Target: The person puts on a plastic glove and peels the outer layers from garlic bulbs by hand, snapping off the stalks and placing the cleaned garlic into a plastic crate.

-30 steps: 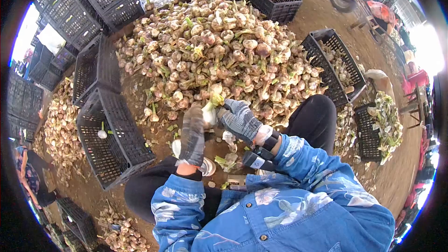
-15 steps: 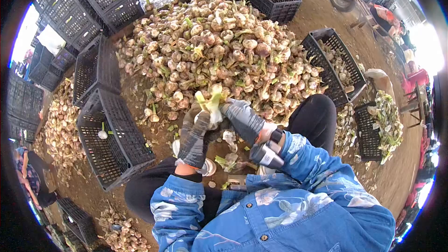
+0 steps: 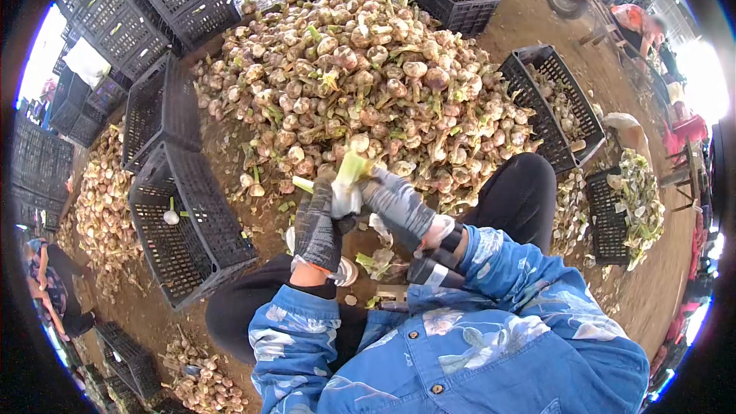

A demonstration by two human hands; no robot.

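In front of my knees, my gloved left hand (image 3: 316,226) is closed round a garlic bulb, mostly hidden by the fingers. Its cut green stem (image 3: 303,184) sticks out to the left above the knuckles. My gloved right hand (image 3: 397,203) pinches a pale green and white garlic skin (image 3: 351,172) that stands up between the two hands. The skin's lower white part reaches down to the left fingers. Just beyond the hands lies a large heap of garlic (image 3: 360,84) with stems on.
A black crate (image 3: 192,238) at left holds a trimmed garlic bulb (image 3: 171,216). Another crate (image 3: 548,107) at right contains garlic. Peeled skins (image 3: 379,261) lie on the ground between my legs. Stacked crates (image 3: 115,15) stand far left. Another person (image 3: 57,284) is at the left edge.
The green stem in my left hand has tipped left, away from the pale skin. The skin in my right hand has opened wider. Both hands stay close together.
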